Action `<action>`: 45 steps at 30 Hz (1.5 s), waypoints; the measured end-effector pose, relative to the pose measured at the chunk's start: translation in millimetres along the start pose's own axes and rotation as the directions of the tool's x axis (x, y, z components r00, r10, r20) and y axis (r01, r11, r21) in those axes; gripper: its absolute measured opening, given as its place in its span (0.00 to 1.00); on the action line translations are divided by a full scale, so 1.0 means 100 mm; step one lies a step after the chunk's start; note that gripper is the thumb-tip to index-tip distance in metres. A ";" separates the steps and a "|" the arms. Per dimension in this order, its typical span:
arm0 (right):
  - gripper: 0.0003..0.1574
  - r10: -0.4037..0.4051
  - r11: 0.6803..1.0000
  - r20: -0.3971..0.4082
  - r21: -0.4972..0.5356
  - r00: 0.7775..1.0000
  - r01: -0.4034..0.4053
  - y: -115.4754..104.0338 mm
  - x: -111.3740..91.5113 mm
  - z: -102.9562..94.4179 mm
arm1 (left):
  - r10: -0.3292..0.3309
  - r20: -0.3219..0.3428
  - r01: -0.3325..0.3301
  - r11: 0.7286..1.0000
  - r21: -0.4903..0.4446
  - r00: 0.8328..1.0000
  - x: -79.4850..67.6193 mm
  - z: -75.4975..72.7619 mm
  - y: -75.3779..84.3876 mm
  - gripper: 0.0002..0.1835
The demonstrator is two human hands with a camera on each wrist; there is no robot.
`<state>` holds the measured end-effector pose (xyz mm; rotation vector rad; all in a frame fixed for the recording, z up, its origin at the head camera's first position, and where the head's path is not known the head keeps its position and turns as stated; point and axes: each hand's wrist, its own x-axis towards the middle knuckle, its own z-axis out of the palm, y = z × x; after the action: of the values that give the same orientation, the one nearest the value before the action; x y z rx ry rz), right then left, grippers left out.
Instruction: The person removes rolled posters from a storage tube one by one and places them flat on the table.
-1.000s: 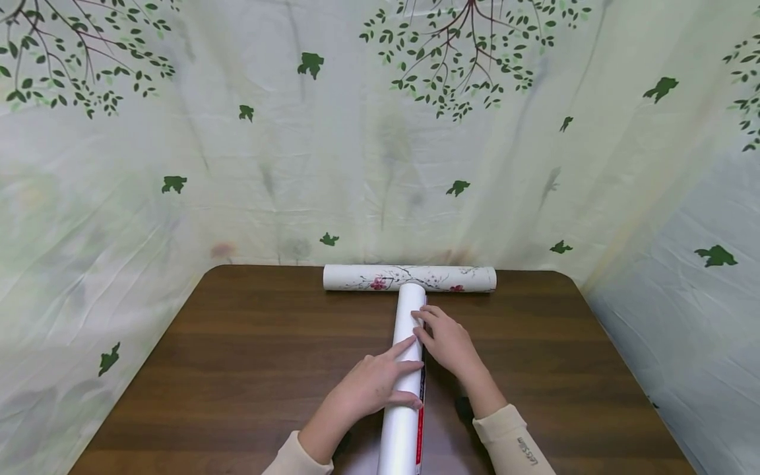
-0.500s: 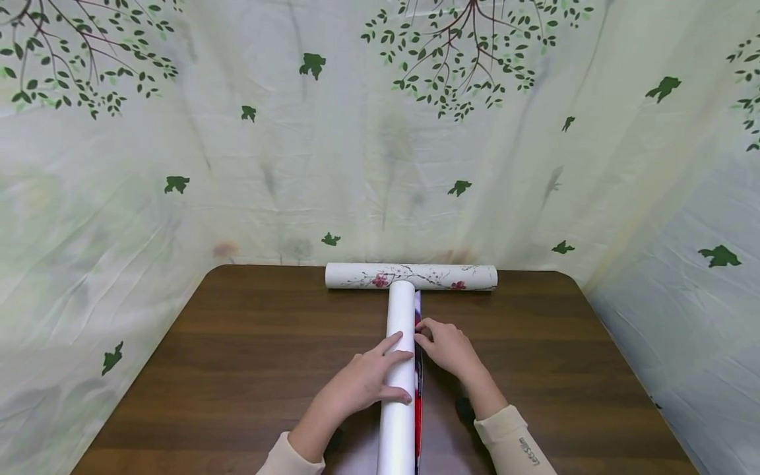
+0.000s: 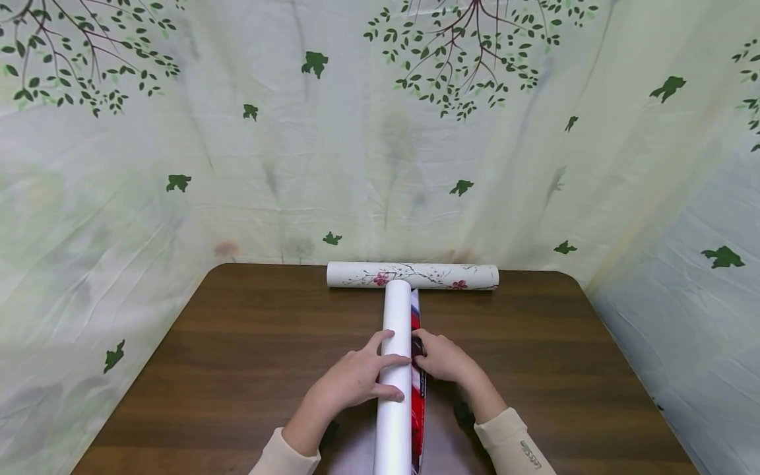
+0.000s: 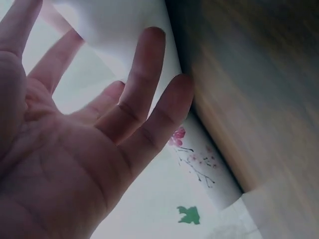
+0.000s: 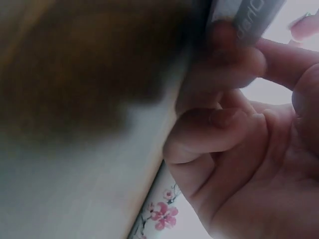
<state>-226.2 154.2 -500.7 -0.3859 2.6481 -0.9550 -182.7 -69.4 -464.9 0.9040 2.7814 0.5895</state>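
A white rolled poster (image 3: pixel 392 429) lies lengthwise on the table. Along its right side shows a narrow strip of printed sheet (image 3: pixel 418 415) in red, black and pale violet. My left hand (image 3: pixel 350 379) rests over the roll from the left, fingers spread across its top. In the left wrist view that hand (image 4: pixel 65 144) has its fingers apart. With curled fingers, my right hand (image 3: pixel 445 358) pinches the poster's loose printed edge. The right wrist view has the right hand (image 5: pixel 259 149) beside a grey lettered part of the sheet (image 5: pixel 254 20); the exact fingertip contact is partly hidden.
Crosswise at the table's far edge lies a white roll with pink blossoms (image 3: pixel 415 275), just beyond the poster's far end. The dark wooden table (image 3: pixel 267 330) extends to both sides. A leaf-patterned curtain (image 3: pixel 356 165) hangs behind.
The white roll and my left hand have shifted slightly left. My right fingers have come off the roll's top and moved nearer along its edge, and the printed strip shows wider.
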 end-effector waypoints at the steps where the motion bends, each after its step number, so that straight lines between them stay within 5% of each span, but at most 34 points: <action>1: 0.32 -0.005 1.000 -0.008 -0.008 1.000 0.005 0.00 0.00 0.00 | -0.001 -0.007 0.001 1.000 0.014 1.000 0.00 0.00 0.00 0.31; 9: 0.33 -0.015 0.998 -0.040 -0.063 0.999 0.012 0.01 -0.02 -0.03 | 0.063 -0.114 -0.049 0.991 0.124 0.992 0.08 0.07 0.05 0.22; 25: 0.33 0.074 0.997 -0.042 0.003 0.996 -0.074 0.20 -0.16 -0.22 | 0.060 -0.102 -0.024 0.948 0.318 0.993 0.08 0.08 0.05 0.25; 39: 0.33 0.036 0.999 -0.035 0.005 0.999 -0.036 0.38 -0.26 -0.33 | 0.076 -0.192 -0.026 0.968 0.250 0.978 0.03 0.08 -0.06 0.30; 45: 0.33 0.036 0.999 -0.043 0.016 0.998 -0.035 0.41 -0.29 -0.35 | 0.059 -0.181 0.000 0.951 0.309 0.982 0.04 0.07 -0.05 0.31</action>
<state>-218.7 214.4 -496.6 -0.3173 2.6754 -0.9833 -187.1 -68.5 -473.5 0.9953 3.0950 0.2576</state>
